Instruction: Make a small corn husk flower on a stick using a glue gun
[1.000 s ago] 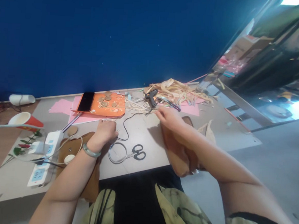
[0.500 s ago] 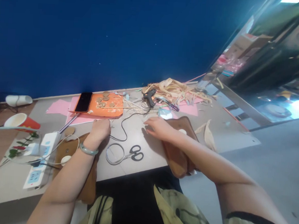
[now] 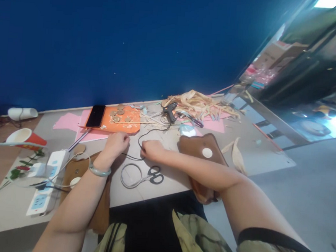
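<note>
My left hand (image 3: 116, 144), with a pale green bangle (image 3: 99, 170) on its wrist, is above the table just in front of the orange paper (image 3: 106, 126). Its fingers are pinched together; anything between them is too small to make out. Facing it, a short gap away, my right hand (image 3: 152, 150) has its fingers curled closed. A black cord (image 3: 148, 131) runs by the right fingertips, and whether they grip it I cannot tell. Below the hands lie scissors (image 3: 154, 175) and a clear ring-shaped roll (image 3: 131, 175). Brown leather-like pieces (image 3: 194, 145) rest under both forearms.
A black glue gun (image 3: 169, 111) lies by a heap of pale dry strips (image 3: 195, 101). At left are a phone (image 3: 96, 115), a white power strip (image 3: 49, 181) with cables and a red paper cup (image 3: 36, 140). A blue panel (image 3: 133, 43) rises behind the table.
My right hand has moved left toward my left hand, and its fingers have closed up. The left hand has turned slightly and shifted right. The view has shifted a little.
</note>
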Demonstrator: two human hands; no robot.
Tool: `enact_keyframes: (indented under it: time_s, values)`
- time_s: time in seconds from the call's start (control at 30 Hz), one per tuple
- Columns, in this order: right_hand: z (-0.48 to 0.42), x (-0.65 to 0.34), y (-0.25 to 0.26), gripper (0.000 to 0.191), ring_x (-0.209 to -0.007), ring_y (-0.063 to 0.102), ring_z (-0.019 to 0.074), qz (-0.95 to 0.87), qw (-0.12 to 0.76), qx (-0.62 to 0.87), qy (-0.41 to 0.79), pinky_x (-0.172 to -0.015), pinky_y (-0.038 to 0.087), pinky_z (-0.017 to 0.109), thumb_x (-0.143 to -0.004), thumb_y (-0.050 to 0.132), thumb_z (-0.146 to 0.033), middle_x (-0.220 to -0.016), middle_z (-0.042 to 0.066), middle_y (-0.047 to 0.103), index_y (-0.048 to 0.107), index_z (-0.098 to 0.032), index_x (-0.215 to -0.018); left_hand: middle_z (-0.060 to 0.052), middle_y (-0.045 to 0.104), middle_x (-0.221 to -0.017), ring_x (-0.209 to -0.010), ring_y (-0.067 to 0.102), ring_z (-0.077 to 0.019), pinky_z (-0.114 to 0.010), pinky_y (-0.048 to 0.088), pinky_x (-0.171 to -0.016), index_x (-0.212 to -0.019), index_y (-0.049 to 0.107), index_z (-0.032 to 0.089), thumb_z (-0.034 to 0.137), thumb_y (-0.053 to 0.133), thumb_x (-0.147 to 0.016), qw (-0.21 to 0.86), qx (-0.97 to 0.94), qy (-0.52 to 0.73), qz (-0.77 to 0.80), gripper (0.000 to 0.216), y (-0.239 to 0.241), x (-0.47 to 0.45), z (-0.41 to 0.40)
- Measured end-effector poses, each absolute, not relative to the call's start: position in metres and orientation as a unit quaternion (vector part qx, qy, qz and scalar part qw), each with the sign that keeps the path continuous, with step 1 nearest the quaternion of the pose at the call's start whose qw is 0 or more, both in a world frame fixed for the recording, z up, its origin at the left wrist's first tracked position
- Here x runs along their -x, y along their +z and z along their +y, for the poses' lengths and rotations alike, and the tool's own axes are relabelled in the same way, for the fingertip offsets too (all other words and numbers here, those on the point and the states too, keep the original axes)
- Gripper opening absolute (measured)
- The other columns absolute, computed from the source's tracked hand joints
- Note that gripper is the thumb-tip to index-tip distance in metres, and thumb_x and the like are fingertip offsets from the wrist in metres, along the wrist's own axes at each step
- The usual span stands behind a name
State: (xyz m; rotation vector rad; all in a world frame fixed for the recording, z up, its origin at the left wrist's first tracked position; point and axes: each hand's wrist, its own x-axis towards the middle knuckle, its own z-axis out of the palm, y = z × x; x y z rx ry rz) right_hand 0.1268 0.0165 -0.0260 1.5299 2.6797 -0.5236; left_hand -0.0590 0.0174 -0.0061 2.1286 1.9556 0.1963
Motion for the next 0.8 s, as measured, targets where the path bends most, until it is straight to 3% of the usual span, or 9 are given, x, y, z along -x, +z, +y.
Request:
enact_keyframes:
  time_s: [0.1, 0.2, 0.3, 0.37, 0.47, 0.6, 0.7, 0.8]
  values:
    - [0.019, -0.124, -0.028, 0.020, -0.083, 0.064, 0.0235, 0.847, -0.011, -0.503, -0.171, -0.069, 0.041, 0.029, -0.086, 0.052, -0.028, -0.091, 0.013, 0.071, 0.066, -0.015, -0.091, -0.008, 0.068, -0.070, -0.070, 0.063, -0.0219, -0.030, 0.041, -0.065, -0.072, 0.068, 0.016, 0.042, 0.042, -0.089, 0.219, -0.745, 0.092, 0.623, 0.041, -0.010, 0.057, 0.018]
    - [0.024, -0.125, -0.027, 0.022, -0.072, 0.060, 0.0162, 0.813, -0.108, -0.514, -0.251, -0.062, 0.039, 0.024, -0.089, 0.049, -0.032, -0.082, 0.006, 0.069, 0.063, -0.015, -0.090, -0.005, 0.068, -0.076, -0.069, 0.061, -0.0179, -0.027, 0.043, -0.063, -0.084, 0.070, 0.015, 0.054, 0.053, -0.082, 0.369, -0.756, 0.149, 0.519, 0.043, -0.013, 0.055, 0.016]
    - [0.029, -0.129, -0.027, 0.024, -0.063, 0.054, 0.0115, 0.754, -0.253, -0.477, -0.374, -0.058, 0.038, 0.021, -0.091, 0.046, -0.032, -0.073, 0.002, 0.063, 0.060, -0.014, -0.083, -0.002, 0.067, -0.072, -0.063, 0.059, -0.0152, -0.026, 0.045, -0.061, -0.099, 0.068, 0.016, 0.049, 0.071, -0.069, 0.460, -0.738, 0.173, 0.463, 0.045, -0.015, 0.054, 0.013]
    - [0.033, -0.134, -0.026, 0.030, -0.063, 0.053, 0.0114, 0.756, -0.281, -0.443, -0.393, -0.060, 0.039, 0.021, -0.093, 0.043, -0.033, -0.071, 0.002, 0.062, 0.062, -0.013, -0.081, -0.002, 0.066, -0.070, -0.061, 0.058, -0.0146, -0.026, 0.046, -0.060, -0.095, 0.070, 0.015, 0.047, 0.069, -0.071, 0.468, -0.723, 0.189, 0.471, 0.040, -0.014, 0.055, 0.013]
    - [0.040, -0.147, -0.024, 0.027, -0.071, 0.056, 0.0142, 0.813, -0.223, -0.445, -0.302, -0.068, 0.041, 0.024, -0.092, 0.045, -0.028, -0.081, 0.006, 0.066, 0.068, -0.013, -0.091, -0.003, 0.067, -0.074, -0.066, 0.059, -0.0154, -0.026, 0.046, -0.062, -0.086, 0.071, 0.014, 0.047, 0.057, -0.080, 0.436, -0.687, 0.265, 0.517, 0.036, -0.010, 0.055, 0.016]
    - [0.048, -0.159, -0.024, 0.034, -0.089, 0.060, 0.0222, 0.863, -0.065, -0.483, -0.137, -0.075, 0.040, 0.030, -0.090, 0.047, -0.023, -0.104, 0.011, 0.066, 0.066, -0.019, -0.118, -0.002, 0.061, -0.065, -0.061, 0.054, -0.0135, -0.024, 0.043, -0.058, -0.094, 0.071, 0.013, 0.047, 0.049, -0.086, 0.372, -0.622, 0.391, 0.567, 0.041, -0.006, 0.057, 0.021]
    - [0.049, -0.155, -0.025, 0.037, -0.090, 0.061, 0.0255, 0.868, 0.016, -0.488, -0.090, -0.073, 0.041, 0.032, -0.094, 0.039, -0.026, -0.106, 0.014, 0.064, 0.064, -0.021, -0.121, 0.003, 0.047, -0.054, -0.052, 0.045, -0.0107, -0.023, 0.039, -0.053, -0.100, 0.070, 0.013, 0.046, 0.046, -0.089, 0.347, -0.592, 0.451, 0.572, 0.041, -0.005, 0.059, 0.023]
    - [0.044, -0.141, -0.028, 0.037, -0.091, 0.061, 0.0272, 0.878, 0.030, -0.474, -0.065, -0.074, 0.041, 0.034, -0.096, 0.036, -0.027, -0.107, 0.017, 0.062, 0.064, -0.018, -0.118, 0.003, 0.049, -0.058, -0.054, 0.046, -0.0103, -0.023, 0.042, -0.057, -0.103, 0.069, 0.014, 0.045, 0.047, -0.089, 0.337, -0.577, 0.496, 0.555, 0.041, -0.006, 0.060, 0.025]
